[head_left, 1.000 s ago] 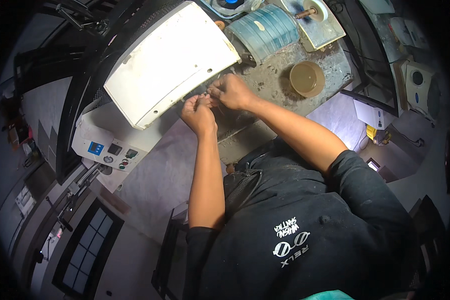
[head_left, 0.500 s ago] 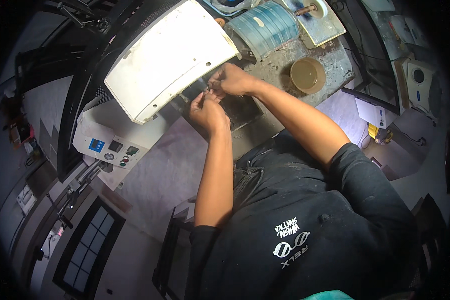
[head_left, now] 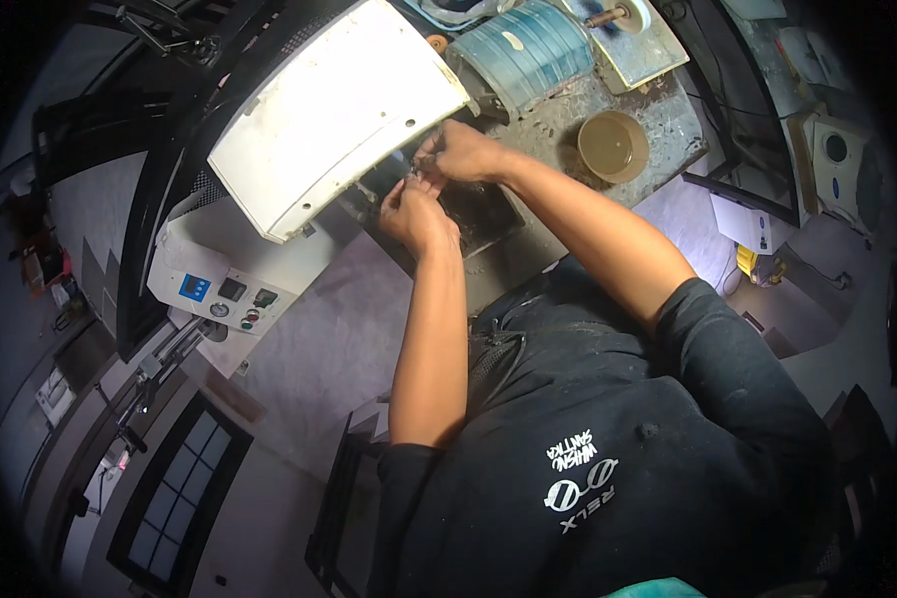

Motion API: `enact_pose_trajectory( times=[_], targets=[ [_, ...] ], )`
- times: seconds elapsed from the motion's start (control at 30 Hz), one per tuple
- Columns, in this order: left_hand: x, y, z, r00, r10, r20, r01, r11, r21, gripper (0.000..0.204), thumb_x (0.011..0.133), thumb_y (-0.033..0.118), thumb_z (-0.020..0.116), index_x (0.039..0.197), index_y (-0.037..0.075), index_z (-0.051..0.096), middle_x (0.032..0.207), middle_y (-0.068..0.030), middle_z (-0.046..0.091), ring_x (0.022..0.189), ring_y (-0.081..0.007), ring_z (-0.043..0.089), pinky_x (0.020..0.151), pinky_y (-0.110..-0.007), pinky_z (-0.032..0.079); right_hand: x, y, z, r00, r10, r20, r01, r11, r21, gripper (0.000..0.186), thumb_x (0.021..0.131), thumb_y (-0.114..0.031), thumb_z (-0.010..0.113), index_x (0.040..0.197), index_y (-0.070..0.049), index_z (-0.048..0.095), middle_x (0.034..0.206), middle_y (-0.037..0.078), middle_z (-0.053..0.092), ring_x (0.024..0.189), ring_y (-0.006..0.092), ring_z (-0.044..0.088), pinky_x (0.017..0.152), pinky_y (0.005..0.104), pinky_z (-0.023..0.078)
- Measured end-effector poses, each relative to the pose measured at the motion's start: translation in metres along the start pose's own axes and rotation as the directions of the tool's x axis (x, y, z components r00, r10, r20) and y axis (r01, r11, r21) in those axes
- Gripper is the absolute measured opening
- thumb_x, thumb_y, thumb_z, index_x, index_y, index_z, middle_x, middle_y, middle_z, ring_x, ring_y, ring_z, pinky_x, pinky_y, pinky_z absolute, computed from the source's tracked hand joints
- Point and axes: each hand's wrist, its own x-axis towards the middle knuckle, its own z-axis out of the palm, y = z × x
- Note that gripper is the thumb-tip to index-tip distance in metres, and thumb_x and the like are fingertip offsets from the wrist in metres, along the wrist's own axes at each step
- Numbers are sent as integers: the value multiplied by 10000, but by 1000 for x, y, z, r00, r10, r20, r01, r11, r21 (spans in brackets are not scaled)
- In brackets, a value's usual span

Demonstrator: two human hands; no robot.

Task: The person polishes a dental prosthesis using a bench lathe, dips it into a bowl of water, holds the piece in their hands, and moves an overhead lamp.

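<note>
My left hand (head_left: 416, 212) and my right hand (head_left: 460, 153) meet under the front edge of a white machine cover (head_left: 339, 105). Both have their fingers closed in a pinch around something small between them, too small and shaded to name. The right hand sits slightly farther off and to the right, its fingertips close to the left hand's. Beneath the hands lies a dark tray-like surface (head_left: 483, 214) on the grey workbench. The inside of the machine behind my fingers is mostly hidden by the cover.
A round tan tub of liquid (head_left: 613, 147) stands right of my hands. Behind it are a blue translucent plastic guard (head_left: 528, 55) and a spindle with a white wheel (head_left: 628, 15). At the left is a control panel (head_left: 231, 294) with a gauge and buttons.
The hands stay together at the same spot under the cover, with only slight finger movement. The view has shifted very slightly.
</note>
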Motion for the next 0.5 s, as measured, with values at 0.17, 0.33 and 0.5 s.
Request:
enact_pose_trajectory(
  times=[0.17,0.33,0.5],
  targets=[
    [0,-1,-2,1000,-16,9,15,998,67,158,894,-61,506,994,-169,449,938,-282,589,766,-308,673,710,-381,604,4,17,0,999,11,-49,-12,1000,-12,133,790,-51,617,835,11,726,807,115,724,744,179,682,737,304,538],
    [-12,-7,-14,978,178,111,-203,936,287,146,922,-32,493,950,-173,515,904,-270,627,748,-285,680,687,-358,599,-11,15,0,995,-63,72,60,997,38,156,866,-8,584,900,119,668,799,147,687,695,200,684,685,316,588],
    [3,-5,-3,995,98,-17,-93,977,190,106,912,-42,509,916,-148,518,839,-234,633,686,-262,675,650,-343,594,-1,5,4,1000,21,-14,-19,996,90,141,838,-34,605,833,63,706,755,79,698,658,129,635,647,284,540]
  ],
)
